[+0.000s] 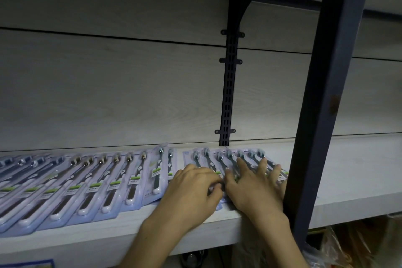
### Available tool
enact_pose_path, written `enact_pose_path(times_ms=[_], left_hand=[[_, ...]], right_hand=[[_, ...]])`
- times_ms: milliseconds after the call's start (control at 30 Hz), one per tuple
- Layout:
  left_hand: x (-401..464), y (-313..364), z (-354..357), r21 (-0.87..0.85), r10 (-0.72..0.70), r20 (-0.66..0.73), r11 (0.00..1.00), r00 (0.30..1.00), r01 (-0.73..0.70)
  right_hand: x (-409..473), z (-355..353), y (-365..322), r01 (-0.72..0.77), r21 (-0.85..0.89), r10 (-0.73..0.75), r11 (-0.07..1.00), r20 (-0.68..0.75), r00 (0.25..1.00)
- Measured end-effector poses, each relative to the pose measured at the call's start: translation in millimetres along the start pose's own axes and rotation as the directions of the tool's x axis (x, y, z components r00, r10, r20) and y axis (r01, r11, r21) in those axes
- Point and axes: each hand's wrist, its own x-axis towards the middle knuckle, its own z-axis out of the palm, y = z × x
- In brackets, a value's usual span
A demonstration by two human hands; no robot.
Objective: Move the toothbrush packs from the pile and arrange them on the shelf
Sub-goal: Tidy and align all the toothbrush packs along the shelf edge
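- Head view: a pale wooden shelf (348, 183) runs across the frame; a long row of toothbrush packs (91, 183) lies flat on it, overlapping like shingles from the far left edge to near the middle, brush heads pointing to the far wall.
- A second, smaller group of packs (219, 156) lies to the right of that row, after a narrow bare gap; both hands are on this group.
- The left hand (191, 191) rests on the near left part of the group; its fingers are curled down onto the packs, thumb tucked toward the right hand; whether it pinches a pack or only presses I cannot tell.
- The right hand (254, 183) lies flat on the right part of the group, fingers spread and nearly straight, pressing the packs down; it holds nothing.
- A dark metal post (322, 93) stands at the near shelf edge, just right of the right hand, hiding the group's right end; a slotted rail (228, 93) is fixed to the far wall panel (108, 93).
- Below the shelf, near right, crumpled clear plastic (339, 250) shows.
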Motion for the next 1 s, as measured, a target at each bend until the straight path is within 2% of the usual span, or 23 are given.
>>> enact_pose_path(times_ms=[267,600,767,900,1000], left_hand=[[-3.5,2.6,-8.6,-0.075,-0.006,-0.024,0.997,1.0,0.004],[-4.4,3.5,-12.4,-0.087,0.01,-0.032,0.996,0.999,-0.013],[-4.4,5.6,-12.6,-0.094,-0.02,-0.12,0.995,0.993,0.009],[-5.0,-0.6,-21.2,-0.004,-0.057,-0.196,0.998,0.979,0.057],[-11.8,-18.2,-30.5,0.126,-0.126,-0.146,0.981,0.981,0.144]], right_hand=[[-0.7,3.0,1.1,0.022,0.031,-0.022,0.999,-0.01,1.0],[-1.5,2.8,1.4,0.024,0.024,-0.023,0.999,-0.019,1.0],[-1.9,1.5,0.7,0.029,0.067,-0.027,0.997,-0.024,0.999],[-6.9,-3.6,0.6,0.076,0.062,-0.071,0.995,-0.078,0.994],[-12.1,-6.1,-1.9,0.111,0.059,-0.106,0.992,-0.084,0.991]])
